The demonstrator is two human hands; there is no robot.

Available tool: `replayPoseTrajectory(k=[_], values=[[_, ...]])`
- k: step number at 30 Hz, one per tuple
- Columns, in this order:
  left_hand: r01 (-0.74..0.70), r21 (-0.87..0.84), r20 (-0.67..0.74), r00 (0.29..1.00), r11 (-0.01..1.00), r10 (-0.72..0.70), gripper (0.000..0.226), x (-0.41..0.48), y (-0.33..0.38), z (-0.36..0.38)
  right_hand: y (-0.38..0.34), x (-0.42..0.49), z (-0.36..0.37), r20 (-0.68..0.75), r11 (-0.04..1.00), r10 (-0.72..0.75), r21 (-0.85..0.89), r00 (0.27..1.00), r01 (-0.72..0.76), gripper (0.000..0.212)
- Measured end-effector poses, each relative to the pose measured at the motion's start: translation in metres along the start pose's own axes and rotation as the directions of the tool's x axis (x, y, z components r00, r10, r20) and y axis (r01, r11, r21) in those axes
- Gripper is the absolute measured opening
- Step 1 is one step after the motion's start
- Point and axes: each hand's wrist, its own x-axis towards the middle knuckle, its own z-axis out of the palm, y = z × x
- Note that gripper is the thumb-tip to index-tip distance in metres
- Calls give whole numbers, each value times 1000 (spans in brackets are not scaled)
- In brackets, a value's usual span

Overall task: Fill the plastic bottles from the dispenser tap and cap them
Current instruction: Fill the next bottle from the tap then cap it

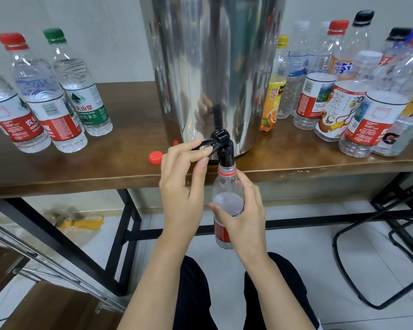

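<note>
Your right hand [244, 213] has the bottle [226, 186] wrapped at its upper body, fingers curled round the far side and thumb across the front, and its open neck sits right under the black tap [225, 153] at the foot of the steel dispenser [212, 67], just off the front edge of the table [81, 167]. Your left hand [179, 184] pinches the tap's lever [204, 146] between thumb and fingertips, the other fingers loosely curled. How full the bottle is cannot be read from here. Expect the bottle to be thin-walled and soft: while nearly empty it weighs almost nothing and will dent under a hard squeeze, and as it fills it should grow heavier and stiffer in your palm. With no cap on, any squeeze would likely push water up out of the neck, so a light, even grip is the safer one. The clear plastic may turn slippery if water runs down it; the ribbed part above the red label, where you hold it now, looks like the best purchase, and a finger under the base would help carry the weight. The red cap [156, 157] lies on the table to the left of the tap, small and light, best taken by its ridged rim.
</note>
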Motion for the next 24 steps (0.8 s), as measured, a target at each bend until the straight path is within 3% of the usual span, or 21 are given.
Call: replayPoseTrajectory(k=[24], values=[[7,-10,-2,1000,1000,-7,20,0,-1,0,0,1,1,8,1000,6,-4,1000,-6,84]])
